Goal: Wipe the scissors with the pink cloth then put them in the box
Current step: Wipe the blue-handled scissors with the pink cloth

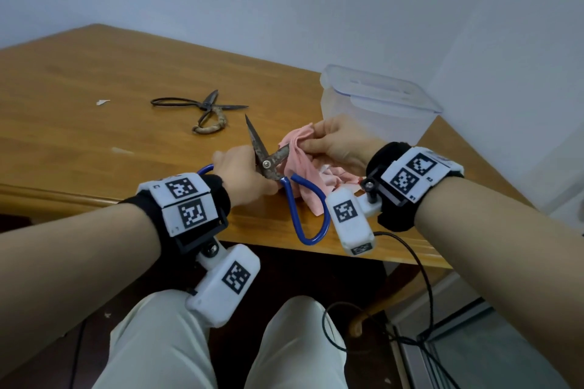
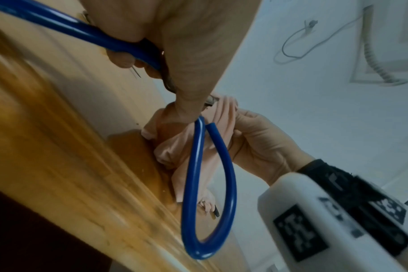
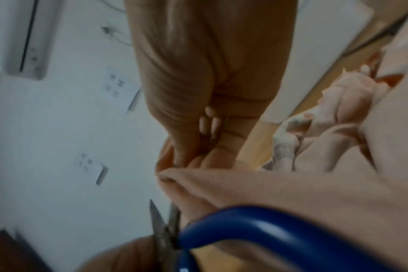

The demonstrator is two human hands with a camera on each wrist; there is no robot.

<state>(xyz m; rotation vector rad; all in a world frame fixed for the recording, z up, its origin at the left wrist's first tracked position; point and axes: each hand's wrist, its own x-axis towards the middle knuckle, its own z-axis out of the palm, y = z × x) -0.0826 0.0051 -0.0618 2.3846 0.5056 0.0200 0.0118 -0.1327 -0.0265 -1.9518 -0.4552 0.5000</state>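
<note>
2 hands share the work: your left hand [image 1: 243,172] clamps the blue-handled scissors [image 1: 268,164] steady, your right hand [image 1: 338,144] pinches the pink cloth [image 1: 300,164] round 1 blade.

wooden table [image 1: 79,73], paper scrap [image 1: 102,102] (white)

no readable text; only coded square markers on the wrist mounts [image 1: 189,205].

Soft, even, cool light fills the head view, which is sharp at the centre; the tabletop [image 1: 94,73] shows a mild sheen and only faint shadows, and its edges bow with wide-angle distortion. Both wrist views are dimmer and grainier, the tabletop's near edge smeared in streaks in the left one, the wall soft in the right
</note>
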